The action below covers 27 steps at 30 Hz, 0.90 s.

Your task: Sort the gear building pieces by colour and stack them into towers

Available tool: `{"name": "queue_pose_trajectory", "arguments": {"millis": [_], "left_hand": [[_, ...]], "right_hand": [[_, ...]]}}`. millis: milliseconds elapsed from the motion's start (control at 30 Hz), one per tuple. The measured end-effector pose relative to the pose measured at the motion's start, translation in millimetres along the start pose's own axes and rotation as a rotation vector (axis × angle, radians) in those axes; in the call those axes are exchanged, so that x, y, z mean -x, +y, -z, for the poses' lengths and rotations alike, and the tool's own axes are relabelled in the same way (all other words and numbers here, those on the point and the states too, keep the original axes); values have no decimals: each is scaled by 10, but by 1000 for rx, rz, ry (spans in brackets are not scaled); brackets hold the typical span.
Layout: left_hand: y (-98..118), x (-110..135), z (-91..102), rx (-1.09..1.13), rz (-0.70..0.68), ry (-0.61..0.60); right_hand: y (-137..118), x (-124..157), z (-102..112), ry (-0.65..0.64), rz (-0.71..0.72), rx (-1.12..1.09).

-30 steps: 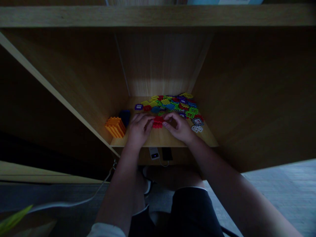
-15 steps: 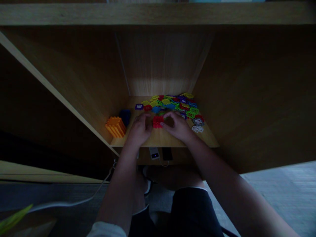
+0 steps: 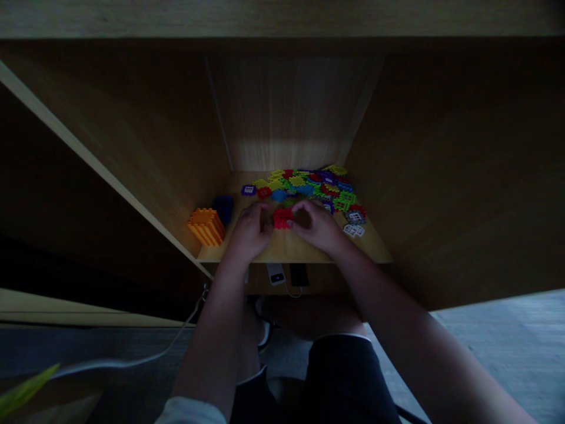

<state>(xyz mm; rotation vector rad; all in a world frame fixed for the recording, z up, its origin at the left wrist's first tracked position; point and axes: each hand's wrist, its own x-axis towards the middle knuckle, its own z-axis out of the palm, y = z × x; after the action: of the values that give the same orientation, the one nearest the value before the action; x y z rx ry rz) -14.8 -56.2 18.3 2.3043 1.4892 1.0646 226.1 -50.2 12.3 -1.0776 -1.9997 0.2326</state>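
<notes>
Wooden shelf (image 3: 304, 252) in a dim cabinet; pale wood back panel (image 3: 286, 118) at the far side. Red toothed block (image 3: 282, 219) rests mid-shelf, between the hands. Left hand (image 3: 249, 229): fingers curled, thumb and forefinger apart, just beside the block's left end; contact cannot be made out. Right hand (image 3: 322, 228): forefinger and thumb form a wide arch at the block's right end, thumb tip against it; cannot tell whether it grips. Far side: heap of multicoloured toothed pieces (image 3: 304, 189). Right: white pieces (image 3: 354, 230). Left: upright orange stack (image 3: 206, 227), with dark blue stack (image 3: 223, 209) just beyond.
</notes>
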Motion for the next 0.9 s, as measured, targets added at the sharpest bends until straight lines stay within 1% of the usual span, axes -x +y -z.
{"name": "queue_pose_trajectory", "arguments": {"millis": [267, 733, 833, 900], "left_hand": [[12, -1, 8, 7, 5, -20], [57, 3, 40, 11, 27, -43], [52, 1, 34, 22, 27, -40], [40, 1, 24, 31, 23, -33]], "right_hand": [[-3, -6, -3, -33, -32, 10], [-10, -6, -3, -52, -41, 5], [-21, -11, 4, -36, -35, 8], [-11, -20, 12, 8, -30, 24]]}}
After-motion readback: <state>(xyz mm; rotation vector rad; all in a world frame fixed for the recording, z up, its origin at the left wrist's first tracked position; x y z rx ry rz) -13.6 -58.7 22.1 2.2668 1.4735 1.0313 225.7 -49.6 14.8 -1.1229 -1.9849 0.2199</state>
